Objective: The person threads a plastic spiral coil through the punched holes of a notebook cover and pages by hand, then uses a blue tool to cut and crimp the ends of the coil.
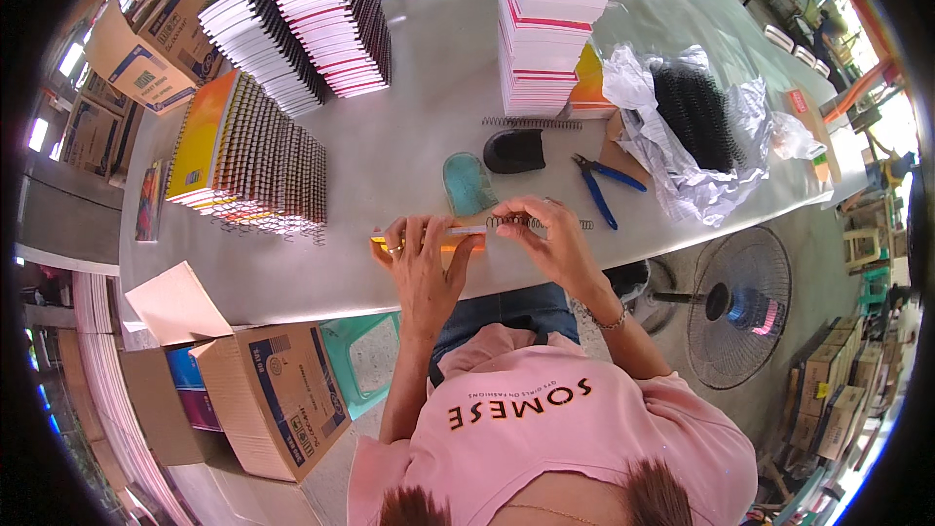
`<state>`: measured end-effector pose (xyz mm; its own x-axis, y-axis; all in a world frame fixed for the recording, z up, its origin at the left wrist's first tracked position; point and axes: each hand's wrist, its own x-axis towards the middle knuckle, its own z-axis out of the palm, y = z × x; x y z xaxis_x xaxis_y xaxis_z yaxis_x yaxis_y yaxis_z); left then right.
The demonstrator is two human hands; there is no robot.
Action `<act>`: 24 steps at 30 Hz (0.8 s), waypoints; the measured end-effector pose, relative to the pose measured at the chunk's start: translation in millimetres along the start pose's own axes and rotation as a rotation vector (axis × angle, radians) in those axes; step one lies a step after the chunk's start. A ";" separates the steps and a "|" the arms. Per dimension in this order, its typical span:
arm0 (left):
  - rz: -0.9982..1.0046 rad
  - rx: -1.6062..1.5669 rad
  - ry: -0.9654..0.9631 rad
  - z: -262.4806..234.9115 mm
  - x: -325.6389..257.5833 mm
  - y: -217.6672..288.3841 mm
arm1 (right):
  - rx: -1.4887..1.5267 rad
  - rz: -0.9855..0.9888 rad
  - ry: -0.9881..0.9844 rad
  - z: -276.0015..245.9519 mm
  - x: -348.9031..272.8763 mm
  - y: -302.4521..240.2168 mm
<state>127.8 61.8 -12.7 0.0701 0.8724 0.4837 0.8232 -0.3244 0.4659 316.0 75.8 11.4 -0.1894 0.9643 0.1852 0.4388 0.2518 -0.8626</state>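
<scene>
Near the table's front edge, my left hand (421, 263) grips a thin notebook (475, 243) with a yellow-orange cover, its white page edge facing up. At the right end of that edge, my right hand (553, 245) pinches a dark spiral binding coil (586, 225). The coil's left end meets the notebook's corner; whether it passes through the holes is too small to tell. Just beyond my hands lie a teal rounded pad (467, 183) and a black rounded pad (514, 151). Blue-handled pliers (606, 185) rest to the right, and another loose coil (531, 123) lies farther back.
Coil-bound notebooks (248, 156) are stacked at the left, with taller stacks (326, 24) behind. A pile of page blocks (545, 49) stands at the back. Crumpled paper (682, 197) holds black coils (693, 112). An open carton (278, 399), green stool (365, 360) and fan (738, 307) stand below.
</scene>
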 end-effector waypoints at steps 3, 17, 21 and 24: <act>0.000 -0.006 -0.008 -1.1 0.5 0.7 | 0.041 -0.095 0.073 5.0 1.8 4.8; -0.010 -0.044 -0.004 -2.5 -0.8 0.8 | -0.073 -0.118 0.165 13.0 -4.2 -2.2; -0.072 -0.088 0.026 -3.5 -2.4 2.9 | -0.061 -0.140 0.143 15.2 -5.7 0.6; -0.064 -0.095 0.063 -1.2 -2.1 1.9 | -0.048 -0.171 0.148 15.0 -6.4 3.4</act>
<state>128.5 58.9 -11.9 -0.0191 0.8689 0.4946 0.7676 -0.3042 0.5641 305.6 69.2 0.3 -0.1347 0.9080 0.3968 0.4531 0.4126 -0.7903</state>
